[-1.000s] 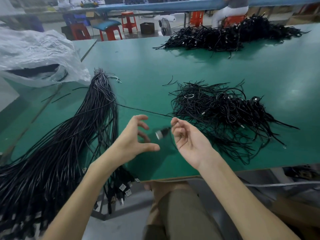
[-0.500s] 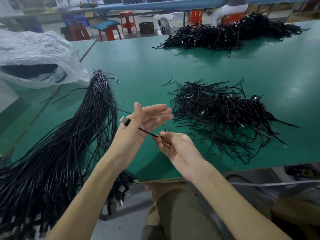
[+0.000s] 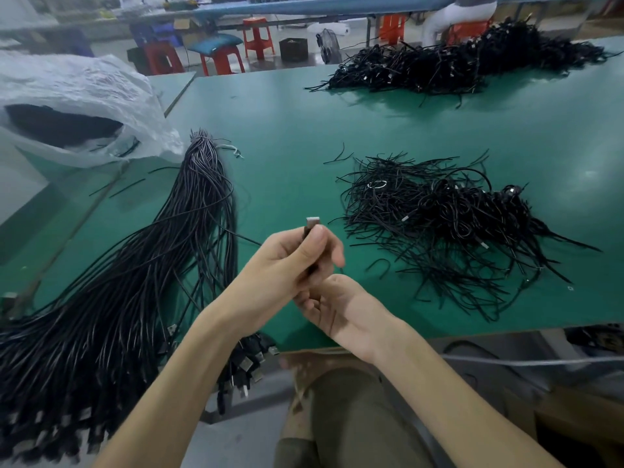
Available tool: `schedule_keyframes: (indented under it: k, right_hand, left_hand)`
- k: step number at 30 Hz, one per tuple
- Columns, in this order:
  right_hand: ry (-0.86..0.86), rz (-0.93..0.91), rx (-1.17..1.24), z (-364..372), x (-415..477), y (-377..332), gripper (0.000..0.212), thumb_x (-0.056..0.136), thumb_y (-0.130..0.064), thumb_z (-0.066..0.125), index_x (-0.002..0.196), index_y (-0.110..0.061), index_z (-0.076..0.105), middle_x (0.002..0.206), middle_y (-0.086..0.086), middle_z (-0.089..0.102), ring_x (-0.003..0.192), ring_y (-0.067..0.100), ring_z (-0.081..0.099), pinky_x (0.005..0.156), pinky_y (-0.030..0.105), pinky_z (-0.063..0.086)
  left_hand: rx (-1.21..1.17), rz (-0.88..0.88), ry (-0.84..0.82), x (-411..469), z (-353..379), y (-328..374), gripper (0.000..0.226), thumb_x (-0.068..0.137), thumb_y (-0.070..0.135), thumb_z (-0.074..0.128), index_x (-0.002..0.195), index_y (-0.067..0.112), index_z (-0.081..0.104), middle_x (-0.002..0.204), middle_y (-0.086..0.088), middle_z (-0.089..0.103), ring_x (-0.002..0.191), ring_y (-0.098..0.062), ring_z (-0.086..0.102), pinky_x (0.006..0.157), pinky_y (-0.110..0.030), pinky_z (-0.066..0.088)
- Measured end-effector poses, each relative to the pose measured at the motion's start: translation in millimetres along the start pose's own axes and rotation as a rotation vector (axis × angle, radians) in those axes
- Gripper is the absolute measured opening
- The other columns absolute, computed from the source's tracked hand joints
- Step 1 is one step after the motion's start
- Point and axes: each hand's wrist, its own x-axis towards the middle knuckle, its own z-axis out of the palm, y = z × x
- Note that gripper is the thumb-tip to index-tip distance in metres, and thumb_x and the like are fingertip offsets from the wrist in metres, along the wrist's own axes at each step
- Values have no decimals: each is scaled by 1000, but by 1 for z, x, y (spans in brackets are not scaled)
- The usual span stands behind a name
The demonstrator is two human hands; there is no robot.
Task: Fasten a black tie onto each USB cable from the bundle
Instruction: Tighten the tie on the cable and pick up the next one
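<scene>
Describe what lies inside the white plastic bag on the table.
Through the bag's mouth a dark mass shows, with thin black strands at its edge. The plastic covers the rest, so what the mass is cannot be told.

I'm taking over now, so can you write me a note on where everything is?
Left hand: holds one USB cable near its plug, plug up.
Right hand: fingers curled just under it; what it holds is hidden.
Bundle lies left on the green table; black ties pile right.
Done: one cable picked. Left: tie it, then the rest of the bundle.
</scene>
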Motion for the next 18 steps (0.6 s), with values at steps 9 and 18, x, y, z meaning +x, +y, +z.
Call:
schedule_keyframes:
  k: [9, 18]
  right_hand:
    - [61, -28, -58, 4, 1, -20, 36, 98, -11, 56, 110, 23, 58, 110, 29, 40, 100, 38, 30, 96, 49, 27]
    - [-72, -70, -121, -10, -7, -19, 43, 83, -18, 68, 108, 17, 70, 60, 17, 66, 58, 24, 70, 62, 29, 59]
  left_hand:
    - [212, 14, -108, -7, -4, 11, 58, 106, 52, 43, 62, 17, 58, 43, 3, 37, 38, -11, 30, 46, -17, 30]
    - [273, -8, -218, -12, 0, 12, 52, 108, 28, 31, 99, -3, 72, 69, -4, 53, 61, -11, 45, 61, -17, 39]
